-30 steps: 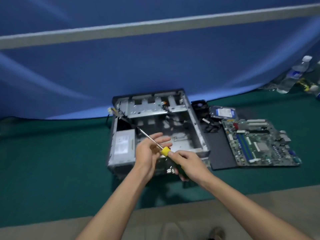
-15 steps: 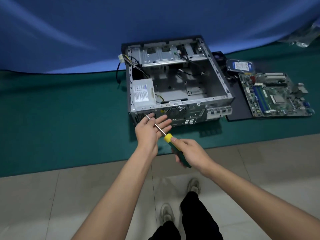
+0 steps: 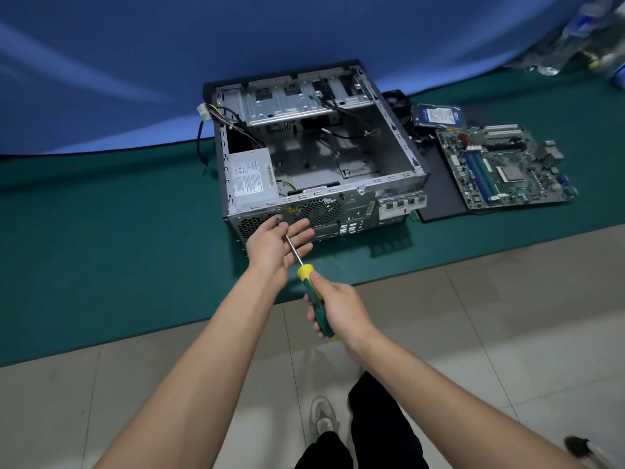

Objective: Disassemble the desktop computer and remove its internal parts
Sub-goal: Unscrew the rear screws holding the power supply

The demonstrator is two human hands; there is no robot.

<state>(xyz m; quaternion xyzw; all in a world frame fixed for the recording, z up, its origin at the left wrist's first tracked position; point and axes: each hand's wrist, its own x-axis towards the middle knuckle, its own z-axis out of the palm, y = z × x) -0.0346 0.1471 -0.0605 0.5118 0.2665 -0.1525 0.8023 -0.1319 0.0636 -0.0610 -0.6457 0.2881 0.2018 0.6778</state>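
Over on the left, the power supply (image 3: pixel 252 179) sits in the near-left corner of the open computer case (image 3: pixel 314 157), its cable bundle (image 3: pixel 220 116) spilling over the far-left rim, so that looks like the part now being freed. The left hand (image 3: pixel 275 247) is spread, fingers straight and relaxed, gripping nothing, with the shaft of the screwdriver (image 3: pixel 306 279) lying across its fingers as a guide. The tip meets the rear panel (image 3: pixel 324 211) just under the power supply, at what seems to be a mounting screw, though the screw itself is too small to make out. To do this well, I'd say: seat the tip squarely, press along the shaft, turn slowly so it doesn't cam out, and let those left fingers catch the screw. Moving right, the right hand (image 3: pixel 341 309) is wrapped firmly around the green-and-yellow handle, nearer the body than the case. Further right, apart from both hands, the hard drive (image 3: pixel 438 116) and motherboard (image 3: pixel 504 165) already lie out on the green mat (image 3: pixel 101 231).
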